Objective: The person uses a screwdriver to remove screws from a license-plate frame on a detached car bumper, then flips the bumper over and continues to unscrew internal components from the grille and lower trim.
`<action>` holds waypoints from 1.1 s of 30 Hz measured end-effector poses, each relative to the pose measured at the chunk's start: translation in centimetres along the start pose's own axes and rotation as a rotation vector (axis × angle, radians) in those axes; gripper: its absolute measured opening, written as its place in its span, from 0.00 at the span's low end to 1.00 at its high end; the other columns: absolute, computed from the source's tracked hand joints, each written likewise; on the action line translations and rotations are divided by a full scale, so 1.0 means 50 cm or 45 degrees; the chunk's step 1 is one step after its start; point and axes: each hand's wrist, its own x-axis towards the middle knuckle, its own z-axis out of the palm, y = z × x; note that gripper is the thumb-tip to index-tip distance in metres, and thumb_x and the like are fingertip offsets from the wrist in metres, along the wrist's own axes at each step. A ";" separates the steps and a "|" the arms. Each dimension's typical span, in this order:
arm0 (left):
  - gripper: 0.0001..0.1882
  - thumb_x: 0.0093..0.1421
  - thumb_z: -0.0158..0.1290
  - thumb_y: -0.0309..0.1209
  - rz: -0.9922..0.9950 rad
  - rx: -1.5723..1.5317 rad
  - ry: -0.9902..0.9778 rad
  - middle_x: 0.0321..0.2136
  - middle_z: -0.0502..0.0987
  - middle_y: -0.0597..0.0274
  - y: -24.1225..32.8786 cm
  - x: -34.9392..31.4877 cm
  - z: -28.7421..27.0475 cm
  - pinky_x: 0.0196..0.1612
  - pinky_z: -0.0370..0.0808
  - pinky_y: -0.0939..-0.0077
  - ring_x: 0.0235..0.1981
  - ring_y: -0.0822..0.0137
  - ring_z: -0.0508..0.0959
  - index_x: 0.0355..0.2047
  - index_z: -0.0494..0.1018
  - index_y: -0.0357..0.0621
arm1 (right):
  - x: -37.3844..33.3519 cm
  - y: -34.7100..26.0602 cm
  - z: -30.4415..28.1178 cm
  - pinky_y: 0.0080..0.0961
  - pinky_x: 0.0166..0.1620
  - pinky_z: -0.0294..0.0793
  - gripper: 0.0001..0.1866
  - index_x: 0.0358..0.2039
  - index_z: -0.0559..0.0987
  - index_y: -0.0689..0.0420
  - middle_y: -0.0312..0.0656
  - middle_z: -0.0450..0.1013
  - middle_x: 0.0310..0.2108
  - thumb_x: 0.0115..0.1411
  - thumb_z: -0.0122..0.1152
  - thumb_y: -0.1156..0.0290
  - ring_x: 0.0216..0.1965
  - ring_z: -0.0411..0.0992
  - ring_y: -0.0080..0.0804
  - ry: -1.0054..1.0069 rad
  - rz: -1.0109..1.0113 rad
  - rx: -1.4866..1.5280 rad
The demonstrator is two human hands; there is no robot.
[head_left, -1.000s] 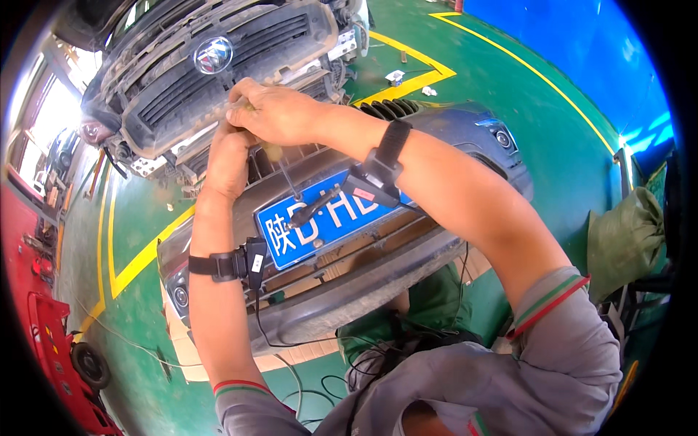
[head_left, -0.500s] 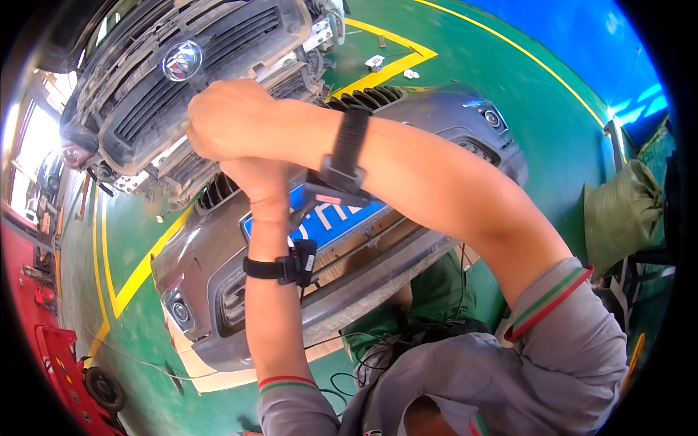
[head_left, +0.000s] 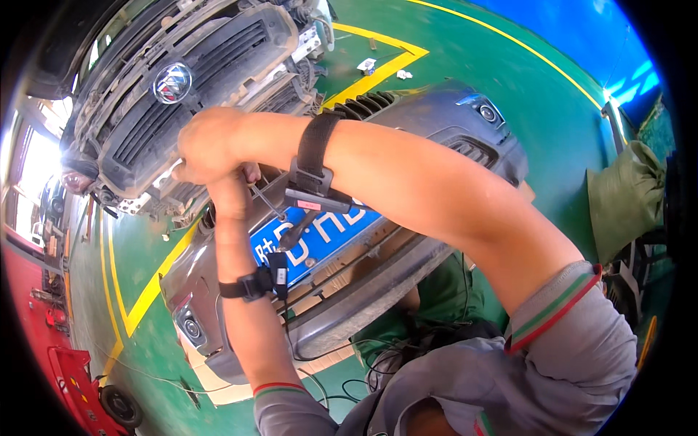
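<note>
Seemingly, the hands meet around a thin-shafted tool.

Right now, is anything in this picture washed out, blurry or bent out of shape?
In the head view, daylight burns out the window at left; in the head view, bright streaks cross the blue surface at upper right; in the head view, the right hand looks slightly soft, perhaps from motion; in the head view, the fisheye lens leaves black, rounded borders.
</note>
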 end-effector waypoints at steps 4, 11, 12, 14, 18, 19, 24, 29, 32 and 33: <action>0.10 0.72 0.42 0.33 0.256 1.238 0.431 0.46 0.74 0.58 -0.021 -0.005 0.034 0.46 0.73 0.70 0.47 0.66 0.76 0.49 0.67 0.45 | -0.018 -0.030 0.017 0.45 0.46 0.77 0.24 0.29 0.85 0.62 0.55 0.80 0.32 0.59 0.55 0.51 0.39 0.79 0.54 0.198 0.147 0.016; 0.12 0.67 0.50 0.35 -0.301 -0.525 -0.480 0.39 0.75 0.66 0.008 0.000 -0.068 0.42 0.70 0.74 0.40 0.70 0.75 0.49 0.71 0.47 | -0.025 0.000 0.005 0.43 0.46 0.77 0.22 0.30 0.86 0.58 0.54 0.80 0.32 0.59 0.58 0.51 0.40 0.79 0.53 0.075 -0.083 -0.025; 0.11 0.64 0.54 0.37 -0.274 -0.444 -0.557 0.31 0.75 0.64 0.035 -0.008 -0.056 0.37 0.71 0.72 0.33 0.68 0.74 0.41 0.72 0.45 | -0.022 -0.006 0.008 0.43 0.46 0.77 0.21 0.31 0.86 0.57 0.52 0.80 0.33 0.59 0.58 0.51 0.40 0.79 0.53 0.054 -0.130 0.004; 0.10 0.61 0.58 0.37 -0.424 -0.565 -0.321 0.20 0.71 0.63 0.027 -0.016 -0.028 0.26 0.69 0.69 0.22 0.67 0.72 0.33 0.72 0.44 | -0.020 -0.001 0.000 0.43 0.47 0.77 0.21 0.31 0.86 0.56 0.49 0.81 0.34 0.58 0.59 0.51 0.40 0.78 0.52 0.044 -0.136 -0.038; 0.07 0.66 0.53 0.33 -0.168 -0.302 -0.198 0.26 0.71 0.65 -0.034 -0.027 -0.048 0.28 0.70 0.71 0.26 0.69 0.73 0.37 0.70 0.43 | -0.015 -0.015 0.001 0.43 0.46 0.77 0.20 0.30 0.86 0.57 0.51 0.81 0.33 0.57 0.58 0.53 0.40 0.79 0.53 0.005 -0.107 0.008; 0.07 0.66 0.53 0.33 -0.171 -0.303 -0.199 0.26 0.71 0.65 -0.043 -0.024 -0.038 0.28 0.70 0.71 0.26 0.69 0.73 0.37 0.70 0.43 | -0.019 -0.022 0.001 0.44 0.45 0.77 0.19 0.28 0.85 0.58 0.52 0.80 0.32 0.57 0.58 0.54 0.39 0.79 0.53 0.038 -0.036 0.022; 0.10 0.73 0.38 0.30 0.651 1.785 0.671 0.40 0.72 0.72 -0.105 -0.030 -0.006 0.43 0.72 0.77 0.41 0.77 0.74 0.47 0.70 0.46 | -0.028 -0.075 0.061 0.44 0.48 0.77 0.19 0.34 0.82 0.65 0.59 0.79 0.37 0.61 0.57 0.59 0.43 0.78 0.54 0.291 0.271 0.337; 0.09 0.68 0.47 0.29 0.471 1.175 0.662 0.37 0.75 0.69 -0.076 -0.076 0.042 0.43 0.72 0.76 0.40 0.75 0.76 0.44 0.73 0.42 | -0.041 -0.093 0.091 0.50 0.46 0.75 0.14 0.39 0.71 0.67 0.60 0.75 0.37 0.62 0.55 0.67 0.39 0.75 0.63 0.953 0.412 0.690; 0.09 0.65 0.52 0.29 0.261 0.821 0.578 0.35 0.78 0.67 -0.048 -0.089 0.042 0.43 0.73 0.76 0.39 0.74 0.77 0.43 0.75 0.40 | -0.043 -0.089 0.101 0.50 0.41 0.75 0.14 0.29 0.74 0.66 0.60 0.74 0.26 0.61 0.58 0.66 0.31 0.74 0.63 1.012 0.350 0.784; 0.09 0.64 0.53 0.29 0.151 0.670 0.536 0.35 0.78 0.66 -0.037 -0.092 0.043 0.43 0.73 0.76 0.39 0.74 0.78 0.42 0.76 0.39 | -0.044 -0.079 0.097 0.49 0.39 0.75 0.15 0.25 0.74 0.66 0.59 0.73 0.22 0.61 0.60 0.66 0.26 0.74 0.62 0.934 0.358 0.886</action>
